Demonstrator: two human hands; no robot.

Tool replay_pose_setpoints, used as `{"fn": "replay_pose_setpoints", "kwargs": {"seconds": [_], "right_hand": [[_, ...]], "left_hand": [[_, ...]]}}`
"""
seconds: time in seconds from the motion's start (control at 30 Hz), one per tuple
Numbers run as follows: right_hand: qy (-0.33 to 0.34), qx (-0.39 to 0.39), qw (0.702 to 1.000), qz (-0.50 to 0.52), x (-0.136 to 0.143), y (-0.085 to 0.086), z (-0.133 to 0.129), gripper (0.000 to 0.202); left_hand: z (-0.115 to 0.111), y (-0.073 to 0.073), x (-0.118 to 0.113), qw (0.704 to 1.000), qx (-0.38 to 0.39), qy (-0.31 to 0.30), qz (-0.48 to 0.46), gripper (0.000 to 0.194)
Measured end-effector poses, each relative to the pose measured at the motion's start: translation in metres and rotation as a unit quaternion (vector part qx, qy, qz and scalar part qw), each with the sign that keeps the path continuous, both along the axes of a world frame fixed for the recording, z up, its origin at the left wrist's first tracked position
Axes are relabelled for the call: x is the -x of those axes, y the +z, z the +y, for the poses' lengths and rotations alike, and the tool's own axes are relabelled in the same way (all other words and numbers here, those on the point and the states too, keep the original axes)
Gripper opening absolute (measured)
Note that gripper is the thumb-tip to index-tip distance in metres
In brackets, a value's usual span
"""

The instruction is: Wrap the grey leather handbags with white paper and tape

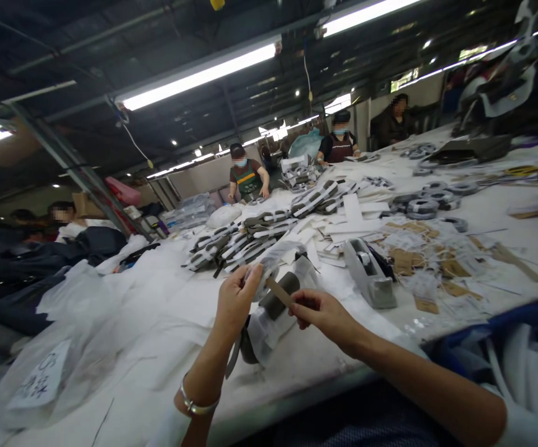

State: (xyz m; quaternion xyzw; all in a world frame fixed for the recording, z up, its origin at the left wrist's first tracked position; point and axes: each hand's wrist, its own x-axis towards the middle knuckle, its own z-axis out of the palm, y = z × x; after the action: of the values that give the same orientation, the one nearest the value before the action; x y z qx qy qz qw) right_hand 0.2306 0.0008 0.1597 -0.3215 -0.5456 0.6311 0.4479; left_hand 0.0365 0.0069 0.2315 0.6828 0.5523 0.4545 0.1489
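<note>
- Workshop interior: fluorescent tubes (203, 74) hang beneath a dark roof, above a long white table (296, 379).
- Right hand (322, 313): thumb and fingers pinch the lower end of a narrow tan strip (280, 293).
- Left hand (236, 298): thumb and fingers close on clear plastic (275, 257) near the strip's upper end; whether they also grip the strip cannot be told. A silver bracelet (198, 406) circles the wrist.
- Wrapped bundle (269, 335): dark grey and translucent, it lies tilted on the table between the forearms, behind the strip.
- Beyond the hands: grey-and-white bundles (254, 233) form a heap, with white strips (355, 214) beside it.
- Right of the hands: a grey tape dispenser (370, 276) stands near brown tags (452, 267); rolled rings (422, 208) lie farther back.
- Left: translucent sheeting (147, 292) and a bag bearing a handwritten label (43, 375).
- Background: two masked co-workers (247, 177) work at the table's far side.
</note>
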Motion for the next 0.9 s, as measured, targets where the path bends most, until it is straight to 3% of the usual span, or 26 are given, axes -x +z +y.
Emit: {"fn": "replay_pose_setpoints", "kwargs": {"seconds": [0.23, 0.6, 0.9], "right_hand": [[0.088, 0.032, 0.993, 0.076, 0.019, 0.023, 0.012, 0.056], [0.095, 0.153, 0.957, 0.227, 0.023, 0.032, -0.003, 0.024], [-0.009, 0.12, 0.964, 0.238, 0.039, 0.034, -0.012, 0.027]], "left_hand": [[-0.003, -0.006, 0.003, 1.0, -0.004, -0.026, -0.011, 0.043], [-0.023, -0.004, -0.003, 0.997, -0.066, -0.016, 0.036, 0.028], [-0.028, -0.023, -0.021, 0.993, -0.11, 0.023, 0.027, 0.019]]}}
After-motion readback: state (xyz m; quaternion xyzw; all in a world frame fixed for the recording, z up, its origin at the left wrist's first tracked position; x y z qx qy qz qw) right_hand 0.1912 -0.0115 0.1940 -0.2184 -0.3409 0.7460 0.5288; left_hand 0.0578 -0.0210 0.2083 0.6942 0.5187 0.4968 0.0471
